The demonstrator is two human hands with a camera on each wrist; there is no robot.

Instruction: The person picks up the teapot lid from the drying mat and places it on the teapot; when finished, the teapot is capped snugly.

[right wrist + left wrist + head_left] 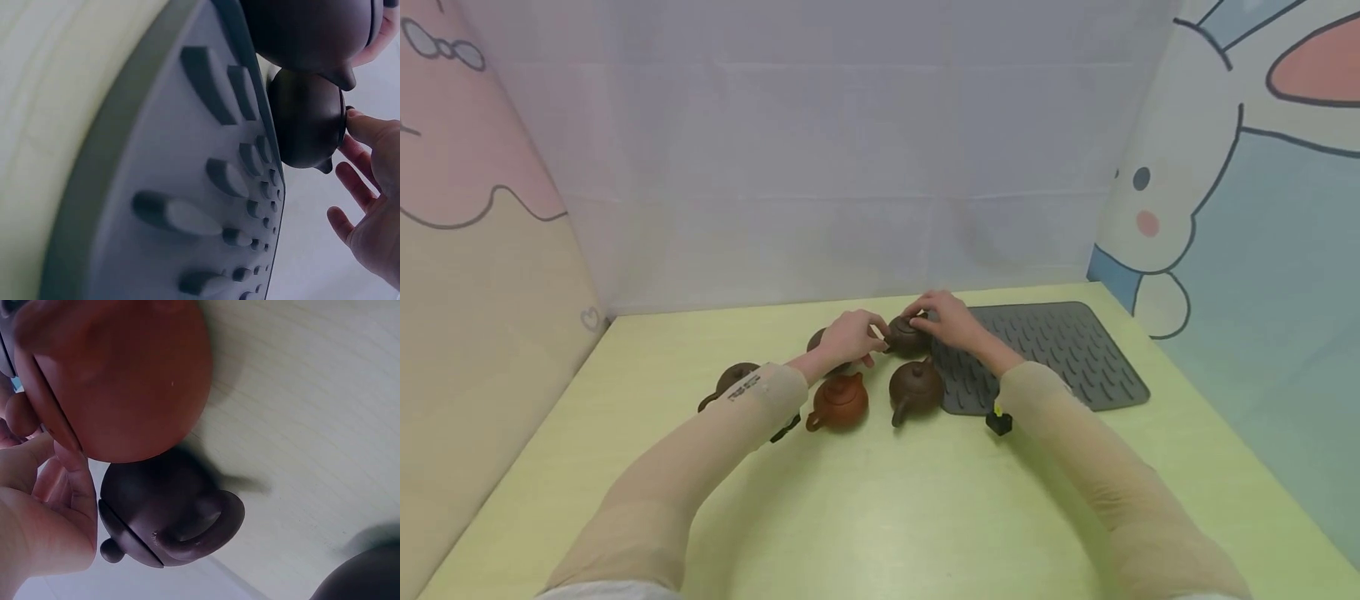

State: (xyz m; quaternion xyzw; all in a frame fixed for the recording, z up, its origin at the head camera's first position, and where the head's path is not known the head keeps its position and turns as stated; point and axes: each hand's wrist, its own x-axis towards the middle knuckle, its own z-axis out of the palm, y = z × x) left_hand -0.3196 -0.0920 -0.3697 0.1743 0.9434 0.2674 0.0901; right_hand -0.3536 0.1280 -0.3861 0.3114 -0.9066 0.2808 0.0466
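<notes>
At the back of the table, a small dark brown teapot (pixel 906 337) sits between the two hands beside the grey mat. My left hand (pixel 852 335) has its curled fingers and thumb at the teapot's handle side, pinching it; the grip is partly hidden. From the other side my right hand (pixel 951 321) pinches at the lid (pixel 344 128), which sits on the pot, with the thumb (pixel 369 128) by its knob. Nearer stand a reddish-brown teapot (pixel 841 403) and another dark teapot (pixel 916 387). A further dark teapot (pixel 817 340) is mostly behind the left hand.
The grey ridged mat (pixel 1060 350) lies at the right, under the right forearm. One more dark teapot (pixel 735 377) stands left, partly covered by the left sleeve. A white cloth wall (pixel 850 167) rises behind the pale table (pixel 880 508).
</notes>
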